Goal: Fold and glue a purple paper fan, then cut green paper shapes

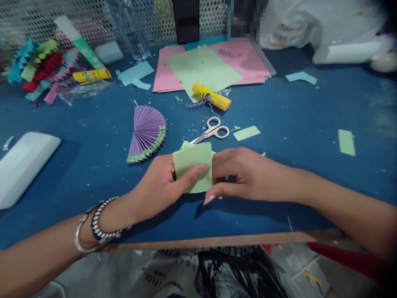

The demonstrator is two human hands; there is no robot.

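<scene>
A light green paper piece (pixel 192 155) is pinched in my left hand (pixel 161 178), the thumb lying flat across its front and the fingers behind. More pale green paper peeks out above its top edge. Beside its right edge is my right hand (pixel 245 174), fingers bent and their tips hidden behind the paper. The right thumb stands apart below, with a gap to the fingers. Just beyond the hands lie white-handled scissors (pixel 214 130), their blade tips covered by the paper. To the left rests a purple pleated paper fan (pixel 147 128) with a green-patterned rim.
A yellow glue stick (pixel 211 96) lies by green and pink sheets (pixel 169 78). Another yellow glue stick (pixel 92 75) is near colourful folded paper (pixel 40 68). Green strips (pixel 346 142) and scraps dot the blue table. A white case (pixel 27 165) sits left, a phone (pixel 186 20) behind.
</scene>
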